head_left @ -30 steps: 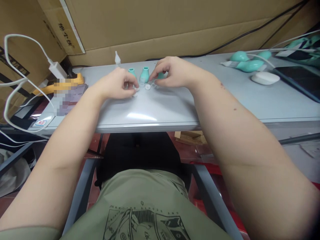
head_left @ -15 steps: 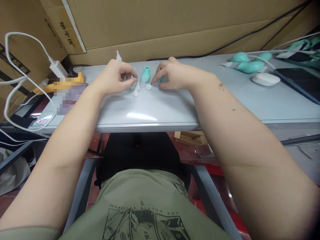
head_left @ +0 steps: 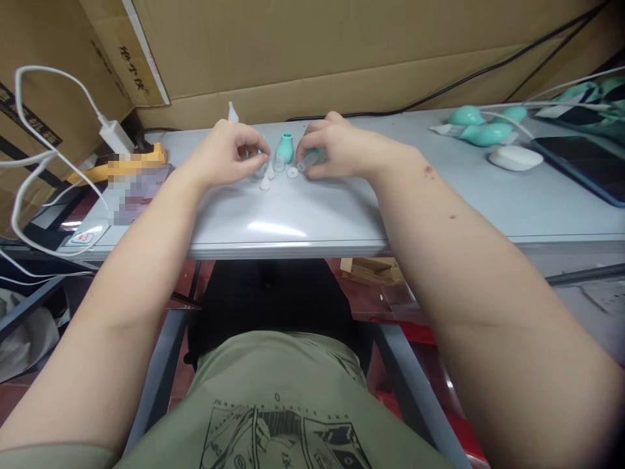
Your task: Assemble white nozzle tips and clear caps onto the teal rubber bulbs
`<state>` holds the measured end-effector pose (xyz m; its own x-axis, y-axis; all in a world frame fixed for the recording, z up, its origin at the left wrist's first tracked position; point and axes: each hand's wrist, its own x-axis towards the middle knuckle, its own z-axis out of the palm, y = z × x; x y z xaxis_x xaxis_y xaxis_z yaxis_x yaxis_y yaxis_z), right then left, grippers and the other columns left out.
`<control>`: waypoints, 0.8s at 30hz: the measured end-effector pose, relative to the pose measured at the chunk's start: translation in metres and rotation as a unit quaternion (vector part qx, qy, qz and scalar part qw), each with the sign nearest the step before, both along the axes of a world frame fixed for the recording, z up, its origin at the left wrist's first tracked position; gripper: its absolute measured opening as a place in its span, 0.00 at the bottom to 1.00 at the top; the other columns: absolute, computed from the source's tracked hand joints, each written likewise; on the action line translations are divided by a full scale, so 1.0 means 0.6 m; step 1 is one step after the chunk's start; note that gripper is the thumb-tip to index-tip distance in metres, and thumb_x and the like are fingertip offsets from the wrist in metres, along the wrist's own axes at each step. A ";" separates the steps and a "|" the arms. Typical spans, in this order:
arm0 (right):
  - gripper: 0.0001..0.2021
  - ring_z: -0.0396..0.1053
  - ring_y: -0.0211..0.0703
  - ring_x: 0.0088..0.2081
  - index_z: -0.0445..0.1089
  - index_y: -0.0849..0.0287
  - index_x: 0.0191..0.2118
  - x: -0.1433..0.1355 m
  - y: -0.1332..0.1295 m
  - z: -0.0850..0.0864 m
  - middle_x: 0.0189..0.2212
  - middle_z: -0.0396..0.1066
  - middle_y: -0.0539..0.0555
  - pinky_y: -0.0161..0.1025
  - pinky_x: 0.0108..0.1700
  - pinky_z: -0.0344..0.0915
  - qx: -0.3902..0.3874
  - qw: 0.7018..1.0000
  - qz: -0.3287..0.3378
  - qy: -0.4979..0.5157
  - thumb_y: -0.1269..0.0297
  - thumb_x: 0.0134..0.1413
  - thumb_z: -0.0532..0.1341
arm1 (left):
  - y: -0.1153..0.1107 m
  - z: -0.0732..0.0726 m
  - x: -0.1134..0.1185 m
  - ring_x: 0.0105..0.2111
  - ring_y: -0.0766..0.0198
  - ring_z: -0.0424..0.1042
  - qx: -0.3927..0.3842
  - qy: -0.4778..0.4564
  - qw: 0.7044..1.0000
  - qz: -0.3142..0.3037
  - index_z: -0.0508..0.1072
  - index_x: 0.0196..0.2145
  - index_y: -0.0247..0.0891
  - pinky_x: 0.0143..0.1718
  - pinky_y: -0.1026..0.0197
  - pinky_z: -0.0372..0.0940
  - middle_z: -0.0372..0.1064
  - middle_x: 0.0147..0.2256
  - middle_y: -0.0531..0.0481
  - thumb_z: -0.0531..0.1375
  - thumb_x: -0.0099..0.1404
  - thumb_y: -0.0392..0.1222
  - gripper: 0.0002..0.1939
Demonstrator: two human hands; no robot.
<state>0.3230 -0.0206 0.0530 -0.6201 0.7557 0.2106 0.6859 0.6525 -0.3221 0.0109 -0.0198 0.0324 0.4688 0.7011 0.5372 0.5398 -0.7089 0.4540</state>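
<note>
Clear fitting [head_left: 307,161] is slanting upward at the fingertips of the right hand [head_left: 336,146], above the tabletop [head_left: 293,212]. Nearest the table edge, a white cone [head_left: 265,184] is standing upright; a white disc [head_left: 292,172] is lying near the right fingertips. The right hand is pinching the fitting, thumb and fingers almost closed (compared with half a second ago, more of its length is showing), so the part is apparently coming under control for handling. The left hand [head_left: 229,153] is keeping its thumb and index tips nearly together; whether it is gripping anything, the view is not telling. Farther back, a teal bulb [head_left: 286,147] is standing mouth up, and a white nozzle [head_left: 233,113] is rising behind the left hand
</note>
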 end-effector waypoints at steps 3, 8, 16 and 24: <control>0.15 0.64 0.81 0.73 0.85 0.38 0.45 0.010 -0.002 0.002 0.52 0.87 0.56 0.65 0.69 0.70 -0.045 0.994 -0.021 0.093 0.54 0.58 0.87 | 0.003 -0.002 0.004 0.33 0.52 0.79 0.010 -0.013 1.000 0.007 0.91 0.39 0.47 0.44 0.47 0.77 0.82 0.31 0.48 0.72 0.68 0.48 0.07; 0.26 0.68 0.81 0.72 0.81 0.27 0.49 0.012 0.005 -0.001 0.40 0.87 0.51 0.64 0.53 0.72 -0.153 0.953 0.005 0.260 0.42 0.49 0.91 | 0.009 -0.006 0.012 0.33 0.55 0.78 0.029 -0.034 0.999 0.006 0.92 0.47 0.44 0.42 0.50 0.76 0.85 0.37 0.45 0.74 0.71 0.50 0.11; 0.23 0.81 0.71 0.60 0.80 0.34 0.42 -0.056 -0.020 -0.029 0.42 0.88 0.48 0.62 0.51 0.81 -0.225 0.888 0.041 0.399 0.38 0.54 0.90 | 0.017 -0.031 0.048 0.51 0.50 0.90 0.020 -0.080 0.996 -0.033 0.87 0.70 0.47 0.49 0.52 0.83 0.86 0.61 0.38 0.75 0.79 0.50 0.26; 0.28 0.82 0.69 0.55 0.77 0.36 0.42 -0.055 -0.017 -0.026 0.36 0.86 0.45 0.60 0.49 0.80 -0.246 0.876 0.032 0.414 0.46 0.50 0.95 | 0.024 -0.037 0.060 0.46 0.48 0.92 -0.030 -0.106 0.994 -0.016 0.91 0.58 0.43 0.52 0.44 0.87 0.91 0.46 0.44 0.74 0.83 0.53 0.15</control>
